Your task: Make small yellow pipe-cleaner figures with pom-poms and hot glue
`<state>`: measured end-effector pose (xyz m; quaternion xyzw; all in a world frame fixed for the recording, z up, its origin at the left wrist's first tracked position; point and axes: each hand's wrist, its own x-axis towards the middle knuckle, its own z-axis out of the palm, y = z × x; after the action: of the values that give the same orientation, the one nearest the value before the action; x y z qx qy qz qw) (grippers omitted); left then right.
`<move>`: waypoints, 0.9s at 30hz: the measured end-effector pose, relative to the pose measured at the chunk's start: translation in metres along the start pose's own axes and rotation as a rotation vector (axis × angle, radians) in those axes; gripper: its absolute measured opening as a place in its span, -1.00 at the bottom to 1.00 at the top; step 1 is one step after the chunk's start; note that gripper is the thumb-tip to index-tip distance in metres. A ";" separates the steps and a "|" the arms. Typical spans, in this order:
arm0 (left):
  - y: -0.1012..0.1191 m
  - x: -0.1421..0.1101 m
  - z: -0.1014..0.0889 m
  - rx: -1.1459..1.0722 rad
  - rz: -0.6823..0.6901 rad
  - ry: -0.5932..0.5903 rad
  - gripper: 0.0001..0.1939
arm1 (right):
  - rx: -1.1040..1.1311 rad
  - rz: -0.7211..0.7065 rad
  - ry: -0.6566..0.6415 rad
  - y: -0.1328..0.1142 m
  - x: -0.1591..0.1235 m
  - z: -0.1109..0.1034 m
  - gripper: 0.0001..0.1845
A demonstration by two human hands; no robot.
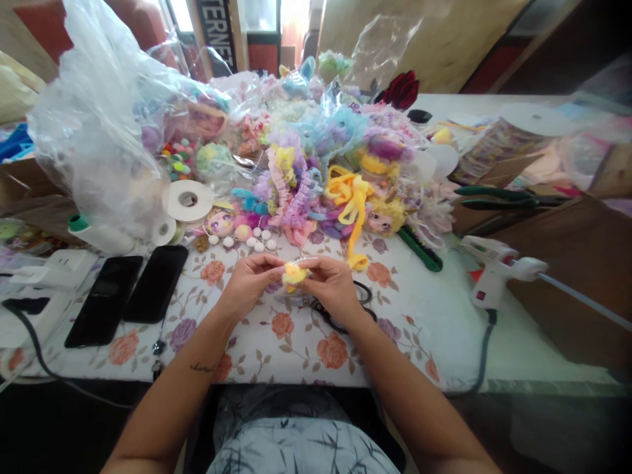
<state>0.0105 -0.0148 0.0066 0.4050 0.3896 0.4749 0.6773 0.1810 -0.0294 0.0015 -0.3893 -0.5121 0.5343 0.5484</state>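
My left hand (249, 280) and my right hand (332, 284) meet above the floral tablecloth (276, 342), both pinched on a small yellow fluffy piece (295, 273) held between their fingertips. Black-handled scissors (345, 313) lie on the cloth just under my right hand. Beyond the hands sits a heap of pastel craft dolls, ruffles and yarn (316, 171), with a yellow ribbon (351, 204) trailing toward me and several white beads (247, 240) in front.
Two black phones (131, 293) lie at the left beside a white power strip (44, 283). A white tape roll (187, 199) and big clear plastic bags (103, 125) stand behind them. A white glue gun (494, 270) and green pliers (503, 197) are at the right.
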 end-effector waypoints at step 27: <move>-0.004 0.003 -0.001 -0.051 0.086 0.024 -0.74 | -0.239 -0.074 0.105 0.001 -0.002 0.004 -0.79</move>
<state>0.0114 -0.0127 0.0015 0.3981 0.3676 0.5181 0.6617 0.1774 -0.0317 0.0008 -0.4602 -0.5568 0.4279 0.5432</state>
